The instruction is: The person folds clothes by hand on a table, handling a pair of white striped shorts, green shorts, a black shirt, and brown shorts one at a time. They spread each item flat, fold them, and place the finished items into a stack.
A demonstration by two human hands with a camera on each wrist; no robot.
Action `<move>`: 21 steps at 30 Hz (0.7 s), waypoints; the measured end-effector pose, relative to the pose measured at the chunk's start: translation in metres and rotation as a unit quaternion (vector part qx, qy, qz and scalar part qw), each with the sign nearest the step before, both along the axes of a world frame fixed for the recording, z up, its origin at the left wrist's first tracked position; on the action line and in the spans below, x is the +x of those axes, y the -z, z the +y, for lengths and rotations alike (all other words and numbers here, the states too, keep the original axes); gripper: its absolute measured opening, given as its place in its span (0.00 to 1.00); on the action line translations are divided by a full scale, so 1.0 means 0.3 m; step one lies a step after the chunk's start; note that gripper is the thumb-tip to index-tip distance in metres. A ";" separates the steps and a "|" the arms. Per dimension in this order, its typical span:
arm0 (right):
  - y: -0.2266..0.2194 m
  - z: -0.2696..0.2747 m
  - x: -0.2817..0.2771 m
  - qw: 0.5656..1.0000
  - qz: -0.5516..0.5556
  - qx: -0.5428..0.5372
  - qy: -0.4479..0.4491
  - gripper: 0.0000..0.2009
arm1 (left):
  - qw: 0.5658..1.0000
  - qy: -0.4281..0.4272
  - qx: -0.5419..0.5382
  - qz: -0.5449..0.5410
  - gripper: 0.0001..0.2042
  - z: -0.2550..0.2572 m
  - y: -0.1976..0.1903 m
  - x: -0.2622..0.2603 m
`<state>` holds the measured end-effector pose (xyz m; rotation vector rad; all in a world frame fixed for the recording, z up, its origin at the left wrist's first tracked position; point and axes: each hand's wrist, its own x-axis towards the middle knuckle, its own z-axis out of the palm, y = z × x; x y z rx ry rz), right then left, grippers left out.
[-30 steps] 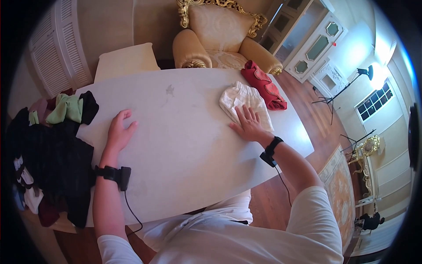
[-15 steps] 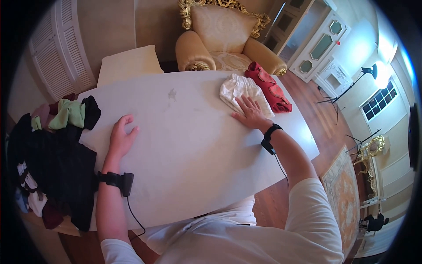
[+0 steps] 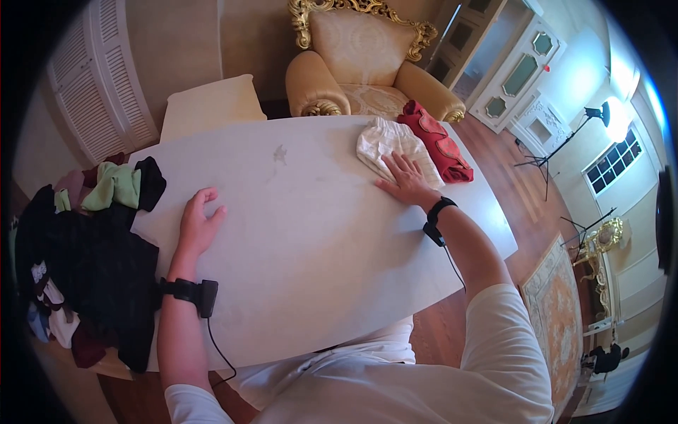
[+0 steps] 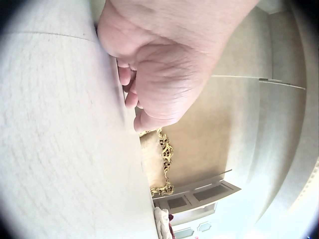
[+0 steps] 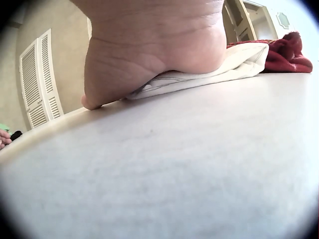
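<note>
My right hand lies with straight fingers on a folded white garment that has a gathered waistband. In the right wrist view its palm presses on the near part of the white cloth, and the thumb side reaches down to the tabletop. A rolled or folded red garment lies right beside the white one, on its far right side. On the left part of the table, my left hand rests on its outer edge, fingers loosely bent, holding nothing. The left wrist view shows that palm with the fingers partly hidden.
A heap of dark clothes covers the left end of the white table, with a light green piece on top. Behind the table stand a gilded armchair and a cream stool. A lamp on a stand is at right.
The white garment has slid away from me under my right hand, closer against the red one. My left hand stays in about the same place.
</note>
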<state>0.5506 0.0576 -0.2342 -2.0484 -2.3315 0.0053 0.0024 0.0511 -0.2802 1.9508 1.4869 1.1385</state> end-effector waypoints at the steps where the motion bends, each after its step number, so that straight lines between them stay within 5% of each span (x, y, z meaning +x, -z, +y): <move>1: 0.002 0.001 0.001 1.000 -0.001 0.000 0.000 0.44 | 1.000 0.001 0.000 0.000 0.21 -0.001 -0.002 0.000; 21: 0.033 0.032 0.047 1.000 0.011 0.011 0.023 0.41 | 1.000 0.005 -0.008 0.008 0.21 -0.008 -0.008 -0.002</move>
